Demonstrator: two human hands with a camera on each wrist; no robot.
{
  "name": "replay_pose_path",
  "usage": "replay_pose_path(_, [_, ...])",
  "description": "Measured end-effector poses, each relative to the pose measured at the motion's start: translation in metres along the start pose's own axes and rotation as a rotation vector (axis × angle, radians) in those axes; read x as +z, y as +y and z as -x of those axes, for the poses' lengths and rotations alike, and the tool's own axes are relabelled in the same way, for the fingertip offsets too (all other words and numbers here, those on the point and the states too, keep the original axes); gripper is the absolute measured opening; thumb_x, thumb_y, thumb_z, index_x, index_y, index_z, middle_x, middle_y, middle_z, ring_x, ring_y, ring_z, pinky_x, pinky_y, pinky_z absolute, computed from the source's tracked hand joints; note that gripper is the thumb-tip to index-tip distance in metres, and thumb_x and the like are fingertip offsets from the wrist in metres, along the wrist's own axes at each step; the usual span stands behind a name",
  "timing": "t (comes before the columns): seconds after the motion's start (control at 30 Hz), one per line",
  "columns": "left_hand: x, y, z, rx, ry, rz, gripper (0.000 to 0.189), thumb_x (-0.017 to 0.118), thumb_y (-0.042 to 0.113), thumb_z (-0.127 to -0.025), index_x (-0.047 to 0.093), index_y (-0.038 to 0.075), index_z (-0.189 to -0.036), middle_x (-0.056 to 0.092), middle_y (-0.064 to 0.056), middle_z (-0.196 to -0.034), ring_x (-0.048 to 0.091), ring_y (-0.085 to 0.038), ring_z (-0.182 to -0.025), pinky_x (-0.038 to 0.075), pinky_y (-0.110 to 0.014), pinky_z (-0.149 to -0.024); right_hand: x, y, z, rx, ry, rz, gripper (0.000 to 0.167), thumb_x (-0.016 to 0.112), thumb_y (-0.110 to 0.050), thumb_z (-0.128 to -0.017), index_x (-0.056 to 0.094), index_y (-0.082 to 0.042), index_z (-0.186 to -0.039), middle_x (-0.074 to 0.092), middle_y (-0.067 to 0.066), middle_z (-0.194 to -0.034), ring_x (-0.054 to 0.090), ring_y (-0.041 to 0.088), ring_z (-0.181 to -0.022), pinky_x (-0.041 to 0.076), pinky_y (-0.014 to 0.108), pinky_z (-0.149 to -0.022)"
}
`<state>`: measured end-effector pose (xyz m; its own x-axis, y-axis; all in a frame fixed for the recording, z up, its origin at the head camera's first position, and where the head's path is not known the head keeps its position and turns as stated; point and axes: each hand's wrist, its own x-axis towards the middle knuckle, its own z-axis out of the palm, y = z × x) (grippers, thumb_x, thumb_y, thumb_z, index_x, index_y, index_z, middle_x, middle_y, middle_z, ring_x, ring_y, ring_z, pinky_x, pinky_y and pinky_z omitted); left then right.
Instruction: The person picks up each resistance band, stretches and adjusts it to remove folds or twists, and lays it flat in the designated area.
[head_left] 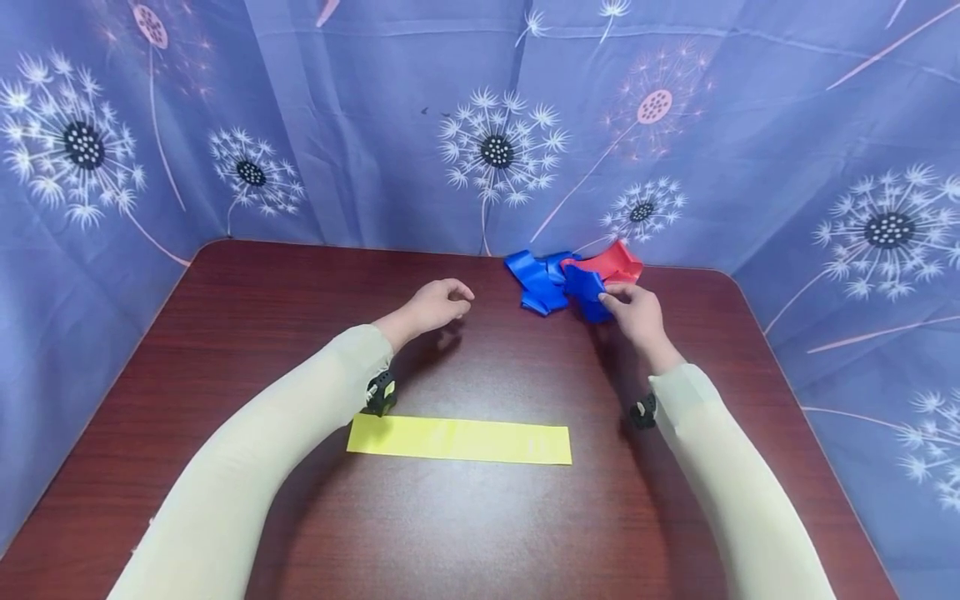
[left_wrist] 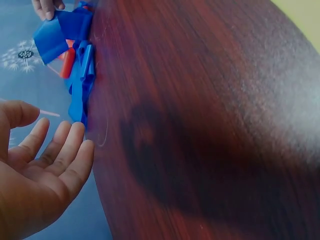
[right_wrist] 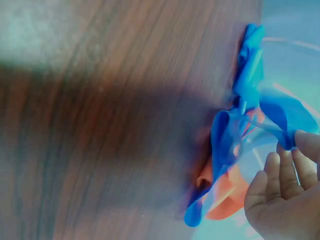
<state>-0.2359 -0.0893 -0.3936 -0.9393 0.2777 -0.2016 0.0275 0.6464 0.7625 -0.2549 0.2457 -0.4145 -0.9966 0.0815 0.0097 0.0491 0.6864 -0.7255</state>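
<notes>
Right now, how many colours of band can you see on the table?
3. A yellow band lies flat near the front edge. A blue band sits crumpled at the back, pinched by the right hand. A red band lies behind it, partly hidden; more could be underneath.

The desk [head_left: 465,533] is dark reddish-brown woodgrain. On it lie a plain yellow band [head_left: 459,439], a crumpled bright blue band [head_left: 551,283] and a red band [head_left: 615,262]. The backdrop cloth [head_left: 375,125] is blue-violet, printed with white and pink dandelion heads; both sleeves [head_left: 247,475] are pale cream
</notes>
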Motion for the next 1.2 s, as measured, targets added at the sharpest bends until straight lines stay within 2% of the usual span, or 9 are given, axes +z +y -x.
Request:
replay_pose_path(0.1, [0.002, 0.001, 0.001, 0.006, -0.007, 0.003, 0.037, 0.054, 0.014, -0.097, 0.063, 0.000, -0.130, 0.073, -0.023, -0.118, 0.070, -0.031, -0.111, 0.048, -0.039, -0.105, 0.001, -0.006, 0.005, -0.029, -0.033, -0.007, 0.035, 0.061, -0.015, -0.102, 0.065, 0.008, -0.129, 0.064, 0.029, -0.134, 0.058, 0.040, -0.128, 0.047, 0.031, -0.098])
replay_pose_path(0.17, [0.003, 0.002, 0.001, 0.011, -0.013, 0.006, 0.037, 0.054, 0.015, -0.097, 0.063, 0.001, -0.131, 0.073, -0.022, -0.118, 0.070, -0.031, -0.111, 0.049, -0.039, -0.104, 0.001, -0.008, 0.007, -0.039, -0.041, 0.008, 0.035, 0.061, -0.016, -0.102, 0.066, 0.007, -0.127, 0.065, 0.029, -0.133, 0.058, 0.039, -0.126, 0.044, 0.026, -0.092])
replay_pose_path(0.3, [0.004, 0.004, 0.000, 0.023, -0.019, 0.025, 0.038, 0.055, 0.015, -0.098, 0.062, 0.000, -0.132, 0.073, -0.020, -0.117, 0.069, -0.029, -0.110, 0.050, -0.037, -0.100, -0.001, -0.009, 0.008, -0.048, -0.049, 0.038, 0.035, 0.061, -0.017, -0.102, 0.066, 0.007, -0.127, 0.065, 0.029, -0.132, 0.059, 0.040, -0.119, 0.044, 0.027, -0.087])
replay_pose_path(0.57, [0.005, 0.014, -0.009, 0.038, -0.006, 0.034, 0.041, 0.057, 0.016, -0.097, 0.062, 0.001, -0.134, 0.072, -0.020, -0.120, 0.067, -0.029, -0.112, 0.050, -0.038, -0.101, -0.004, -0.011, 0.007, -0.048, -0.060, 0.035, 0.036, 0.060, -0.018, -0.102, 0.066, 0.007, -0.127, 0.066, 0.029, -0.130, 0.059, 0.039, -0.115, 0.043, 0.021, -0.080])
replay_pose_path(0.77, [0.009, 0.024, -0.020, 0.074, -0.016, 0.034, 0.042, 0.060, 0.019, -0.096, 0.061, 0.002, -0.135, 0.066, -0.019, -0.133, 0.060, -0.031, -0.123, 0.048, -0.041, -0.109, -0.008, -0.019, 0.006, -0.052, -0.054, 0.021, 0.035, 0.059, -0.017, -0.103, 0.066, 0.007, -0.126, 0.068, 0.030, -0.125, 0.060, 0.037, -0.113, 0.043, 0.024, -0.085])
replay_pose_path(0.93, [0.010, 0.033, -0.025, 0.090, -0.020, 0.050, 0.044, 0.063, 0.022, -0.097, 0.061, 0.004, -0.137, 0.066, -0.018, -0.134, 0.060, -0.031, -0.124, 0.048, -0.042, -0.109, -0.013, -0.027, 0.005, -0.066, -0.044, 0.016, 0.035, 0.058, -0.018, -0.103, 0.065, 0.008, -0.126, 0.068, 0.031, -0.124, 0.060, 0.037, -0.112, 0.043, 0.027, -0.088])
replay_pose_path(1.2, [0.013, 0.044, -0.028, 0.105, -0.011, 0.102, 0.044, 0.065, 0.020, -0.096, 0.061, 0.004, -0.137, 0.067, -0.019, -0.132, 0.062, -0.030, -0.123, 0.050, -0.038, -0.105, -0.015, -0.039, 0.009, -0.102, -0.028, 0.008, 0.034, 0.059, -0.018, -0.103, 0.066, 0.008, -0.125, 0.069, 0.031, -0.122, 0.061, 0.035, -0.107, 0.043, 0.024, -0.085])
